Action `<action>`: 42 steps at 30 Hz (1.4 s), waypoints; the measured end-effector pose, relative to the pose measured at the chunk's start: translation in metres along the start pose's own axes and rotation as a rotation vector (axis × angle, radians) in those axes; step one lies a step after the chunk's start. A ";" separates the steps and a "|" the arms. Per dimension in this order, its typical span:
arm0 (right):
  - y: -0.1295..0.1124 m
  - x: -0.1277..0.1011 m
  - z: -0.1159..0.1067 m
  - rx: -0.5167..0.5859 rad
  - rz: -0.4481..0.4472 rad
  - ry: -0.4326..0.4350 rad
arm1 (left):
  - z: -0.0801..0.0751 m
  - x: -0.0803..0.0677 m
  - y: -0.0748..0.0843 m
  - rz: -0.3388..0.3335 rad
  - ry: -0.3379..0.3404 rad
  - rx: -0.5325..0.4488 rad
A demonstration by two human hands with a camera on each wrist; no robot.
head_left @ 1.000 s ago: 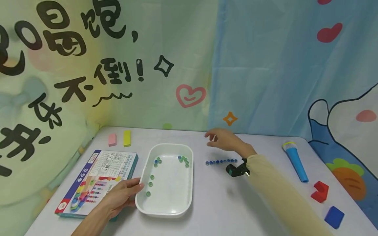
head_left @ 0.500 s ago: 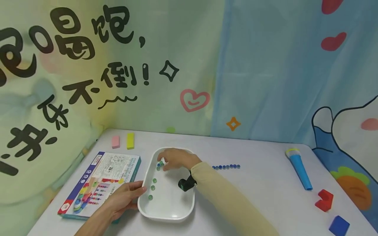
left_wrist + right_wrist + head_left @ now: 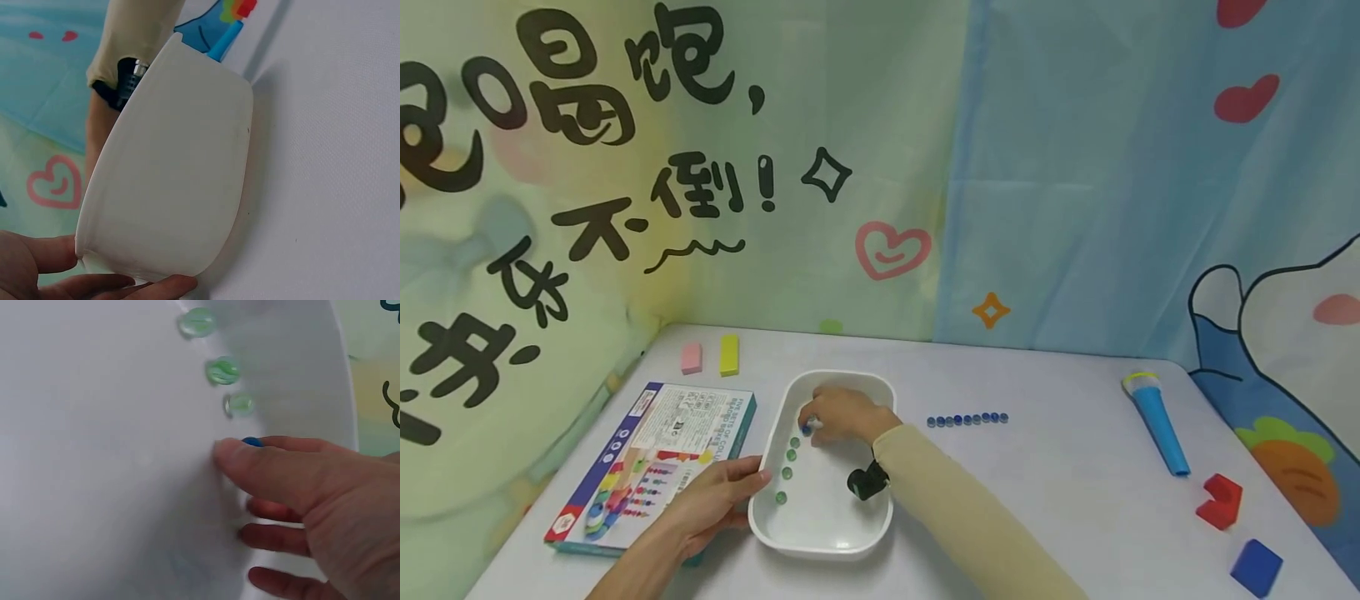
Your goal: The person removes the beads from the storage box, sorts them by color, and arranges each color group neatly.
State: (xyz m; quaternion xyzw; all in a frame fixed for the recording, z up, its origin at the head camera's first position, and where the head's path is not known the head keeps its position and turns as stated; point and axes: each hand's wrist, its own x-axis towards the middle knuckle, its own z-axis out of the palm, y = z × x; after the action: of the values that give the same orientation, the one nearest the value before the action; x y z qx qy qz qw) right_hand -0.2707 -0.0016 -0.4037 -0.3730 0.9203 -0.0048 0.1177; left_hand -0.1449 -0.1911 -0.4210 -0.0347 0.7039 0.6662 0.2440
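- Left hand (image 3: 711, 500) curls round the near-left rim of the tray (image 3: 880, 517), steadying it on the table (image 3: 1037, 500).
- Inside the tray, right hand (image 3: 842, 414) pinches a blue marble (image 3: 252, 442) between thumb and fingertip.
- Marble: glassy, hard, likely slippery; a round pinch seems best.
- Green marbles (image 3: 787, 472) lie loose beside it.
- Farther right, a blue row (image 3: 967, 419).

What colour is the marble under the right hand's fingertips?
Blue marble, pinched by the right hand; clearest in the right wrist view.
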 end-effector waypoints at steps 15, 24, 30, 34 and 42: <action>0.032 -0.046 -0.033 0.159 -0.111 0.149 | 0.001 0.000 -0.001 -0.013 0.016 -0.005; 0.121 -0.128 -0.061 0.260 0.009 0.218 | 0.001 -0.002 0.003 -0.028 0.039 0.013; 0.184 -0.171 -0.044 0.303 0.159 0.213 | 0.000 -0.001 0.002 -0.039 0.061 0.015; 0.212 -0.188 -0.019 0.347 0.232 0.220 | -0.001 -0.001 0.000 -0.036 0.056 0.015; 0.231 -0.198 0.028 0.404 0.328 0.221 | 0.001 0.000 0.000 -0.034 0.053 0.009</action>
State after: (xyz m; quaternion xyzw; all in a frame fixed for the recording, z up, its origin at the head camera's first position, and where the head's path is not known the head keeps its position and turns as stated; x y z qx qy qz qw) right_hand -0.2852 0.3034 -0.4114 -0.1852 0.9561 -0.2096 0.0878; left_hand -0.1445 -0.1907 -0.4207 -0.0632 0.7124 0.6576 0.2366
